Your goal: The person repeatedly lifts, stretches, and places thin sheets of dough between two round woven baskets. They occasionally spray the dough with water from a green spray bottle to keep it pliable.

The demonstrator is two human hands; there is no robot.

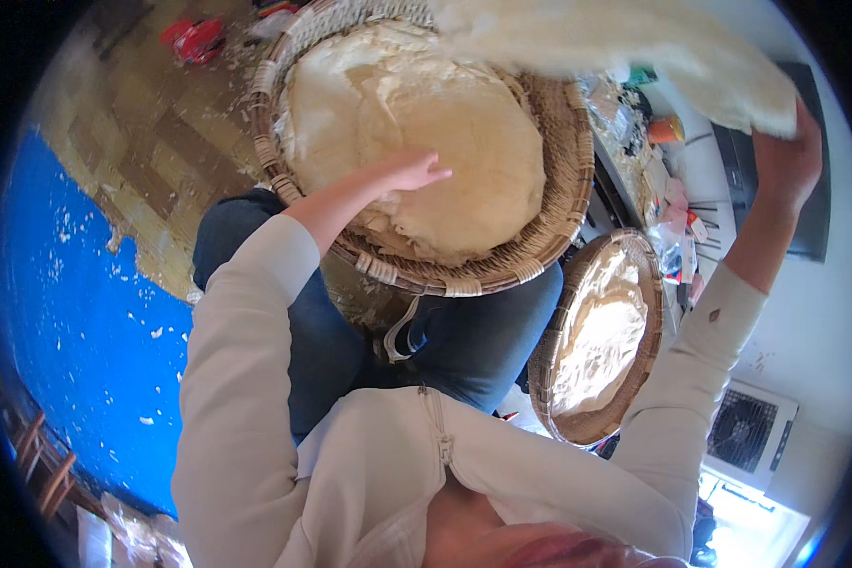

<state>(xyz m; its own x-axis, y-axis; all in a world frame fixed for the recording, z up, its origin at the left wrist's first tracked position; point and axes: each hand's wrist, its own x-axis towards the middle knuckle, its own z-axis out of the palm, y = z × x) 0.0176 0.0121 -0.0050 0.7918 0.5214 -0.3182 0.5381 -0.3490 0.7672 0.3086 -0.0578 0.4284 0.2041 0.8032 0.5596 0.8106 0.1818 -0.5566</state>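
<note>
A wide woven basket (pixel 461 286) rests across my knees. In it lies a stack of thin, round, pale sheets (pixel 468 163) that look like flatbread, with ragged, folded edges. My left hand (pixel 419 170) is over the middle of the stack with nothing in it, thumb and fingertips apart; whether it touches the top sheet I cannot tell. Raised at the far right, my right hand (pixel 788 160) grips the end of a long pale sheet (pixel 632 35). This sheet is blurred and stretches in the air across the basket's far rim.
A smaller woven basket (pixel 657 298) with pale sheets (pixel 603 341) stands tilted-looking by my right knee. Beyond it is a cluttered table (pixel 628 181) with plastic bags and an orange container (pixel 665 130). Pale crumbs dot the blue floor covering (pixel 106 298). A red bag (pixel 193 41) lies at upper left.
</note>
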